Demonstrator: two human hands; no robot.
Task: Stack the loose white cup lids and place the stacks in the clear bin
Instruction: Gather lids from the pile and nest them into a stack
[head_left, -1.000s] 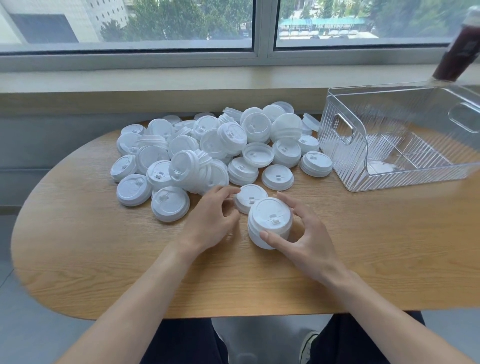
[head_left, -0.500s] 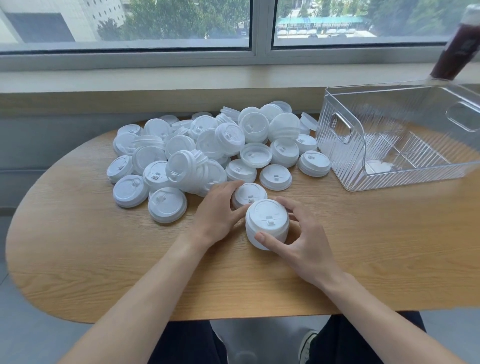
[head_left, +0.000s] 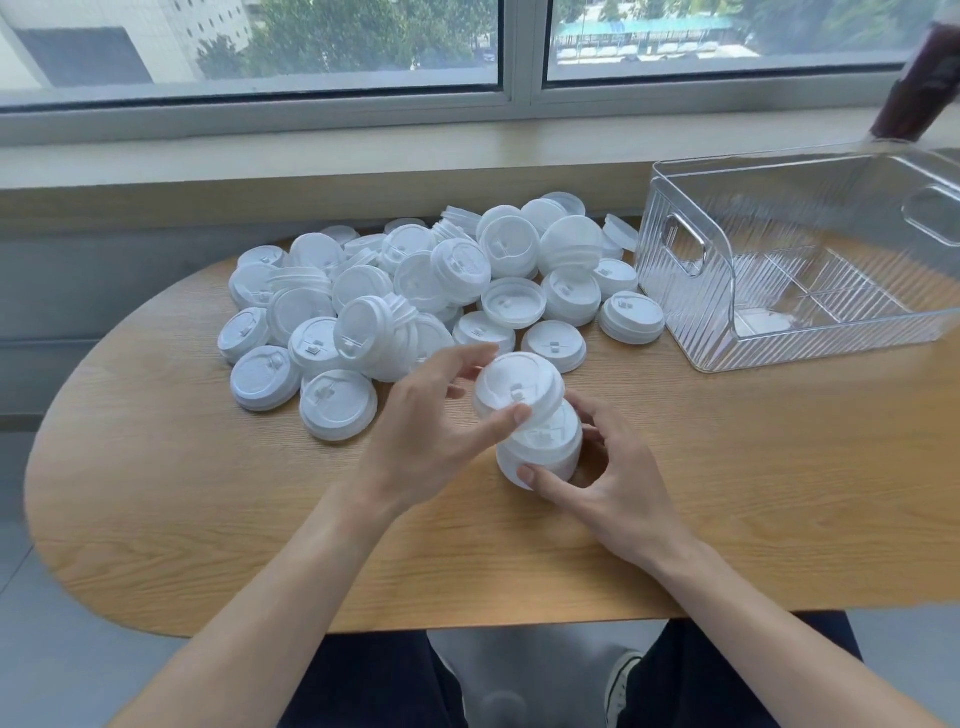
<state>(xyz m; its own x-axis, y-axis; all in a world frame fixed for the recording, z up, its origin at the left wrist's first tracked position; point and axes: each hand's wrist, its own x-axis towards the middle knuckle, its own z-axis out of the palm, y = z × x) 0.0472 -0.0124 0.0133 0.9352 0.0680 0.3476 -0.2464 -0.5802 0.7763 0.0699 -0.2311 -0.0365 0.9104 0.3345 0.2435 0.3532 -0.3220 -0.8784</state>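
Note:
My left hand (head_left: 431, 426) pinches a single white lid (head_left: 519, 392) between thumb and fingers and holds it tilted just above a short stack of lids (head_left: 543, 452). The stack stands on the wooden table (head_left: 208, 509), and my right hand (head_left: 608, 478) grips its side with thumb and fingers curled round it. Behind my hands lies a heap of loose white lids (head_left: 415, 296). The clear bin (head_left: 779, 270) sits at the right back of the table, with something white showing through its floor.
A dark drink bottle (head_left: 919, 78) stands on the window sill behind the bin. The table's rounded left end and front edge are near my arms. Bare wood lies to the right of my right hand and in front of the bin.
My left hand has picked up the lid that lay beside the stack and lifted it over the stack's top. My right hand stays on the stack.

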